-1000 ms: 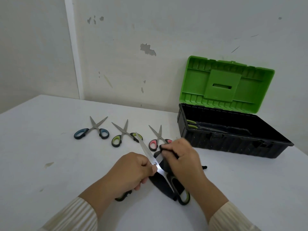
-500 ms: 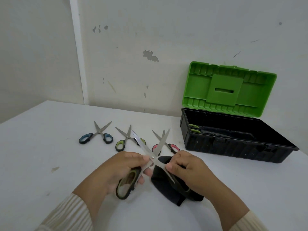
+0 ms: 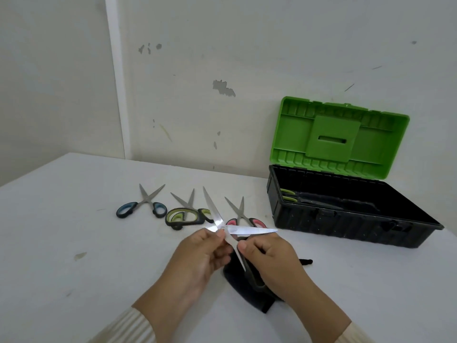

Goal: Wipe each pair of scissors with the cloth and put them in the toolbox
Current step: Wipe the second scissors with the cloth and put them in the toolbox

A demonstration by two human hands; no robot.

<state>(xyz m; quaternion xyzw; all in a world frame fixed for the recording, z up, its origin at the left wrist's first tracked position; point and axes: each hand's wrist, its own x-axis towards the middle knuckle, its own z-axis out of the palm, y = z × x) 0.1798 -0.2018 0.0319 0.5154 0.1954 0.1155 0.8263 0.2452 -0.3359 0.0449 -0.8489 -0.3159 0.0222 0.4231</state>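
One pair of scissors (image 3: 288,195) already lies in the toolbox (image 3: 346,229). Three wait left of the toolbox: blue pair (image 3: 146,206), green pair (image 3: 189,203), pink pair (image 3: 241,214). You hold the big pair (image 3: 247,230) open there, over the cloth (image 3: 247,293). Your left hand (image 3: 197,256) pinches its middle, and your right hand (image 3: 272,258) curls round a handle.

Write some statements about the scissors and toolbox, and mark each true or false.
1. The toolbox has its lid open. True.
2. The held scissors have their blades closed. False: the blades are spread wide.
3. Three pairs lie on the table. True: blue-handled scissors, green-handled scissors and pink-handled scissors.
4. The toolbox is empty. False: stored scissors with green handles lie at its left end.
5. The left hand pinches the held scissors near the pivot. True.
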